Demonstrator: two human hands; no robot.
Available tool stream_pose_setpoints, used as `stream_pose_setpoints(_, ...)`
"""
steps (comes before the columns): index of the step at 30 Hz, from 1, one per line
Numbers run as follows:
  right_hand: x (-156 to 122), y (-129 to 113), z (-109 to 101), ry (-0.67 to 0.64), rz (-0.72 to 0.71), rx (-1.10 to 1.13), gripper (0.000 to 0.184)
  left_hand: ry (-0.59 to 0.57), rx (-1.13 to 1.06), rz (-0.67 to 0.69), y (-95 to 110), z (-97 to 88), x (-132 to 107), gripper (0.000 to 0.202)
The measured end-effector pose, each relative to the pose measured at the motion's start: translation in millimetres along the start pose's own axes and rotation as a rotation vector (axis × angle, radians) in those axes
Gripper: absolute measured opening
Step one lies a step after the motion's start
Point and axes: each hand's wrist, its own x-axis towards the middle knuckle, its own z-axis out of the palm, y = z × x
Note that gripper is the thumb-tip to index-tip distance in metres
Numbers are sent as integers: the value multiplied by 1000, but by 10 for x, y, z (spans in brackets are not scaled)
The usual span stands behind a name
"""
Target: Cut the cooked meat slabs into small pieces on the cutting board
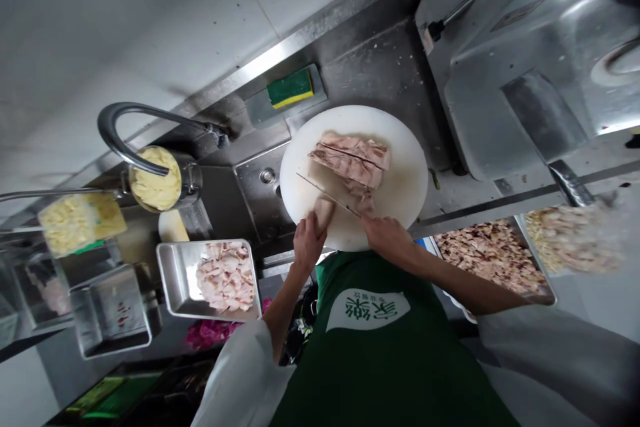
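Observation:
A round white cutting board [400, 147] lies on the steel counter by the wall. Slabs of pale pink cooked meat [353, 159] rest on its middle. My left hand [307, 243] grips the pale handle of a knife [325, 195], whose thin blade crosses the board just in front of the meat. My right hand [387, 235] rests at the near edge of the board, fingertips on the small end of the meat beside the blade. My green apron [380, 353] fills the bottom of the view.
Left of me, a steel tray [173, 280] holds sliced meat [225, 275]. Another tray [493, 253] of chopped meat is on the right. A curved tap [125, 117], a pot of yellow food [156, 179], a green-yellow sponge [290, 88] and a steel machine [525, 60] stand around.

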Motion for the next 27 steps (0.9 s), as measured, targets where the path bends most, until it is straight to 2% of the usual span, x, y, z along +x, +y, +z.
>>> stream_pose_setpoints(2,-20,34,89,-60,-17,7,38,59,-29,-60,-82,-12,-95,66)
stream_pose_setpoints(4,-36,144,135,-94,3,5,36,93,-58,-62,-130,-16,-129,65)
stream_pose_setpoints(8,-96,339,134,-64,122,-37,37,7,-74,78,-55,0,8,63)
stream_pose_setpoints(9,-115,345,132,-60,136,-52,36,-1,-82,109,-10,4,71,63)
stream_pose_setpoints(11,-146,305,139,-62,113,-68,33,52,-139,154,89,8,206,58)
stream_pose_setpoints(13,-154,236,156,-59,71,-72,32,144,-226,217,183,20,334,42)
stream_pose_setpoints(15,-137,185,159,-62,62,-77,32,187,-290,313,256,50,442,25)
stream_pose_setpoints(17,-118,173,130,-71,70,-78,31,183,-314,387,297,92,519,20)
stream_pose_setpoints(20,-174,194,28,-80,65,-65,29,170,-326,405,305,145,571,22)
stream_pose_setpoints(27,-619,169,-130,-119,61,-46,28,129,-328,425,276,126,584,16)
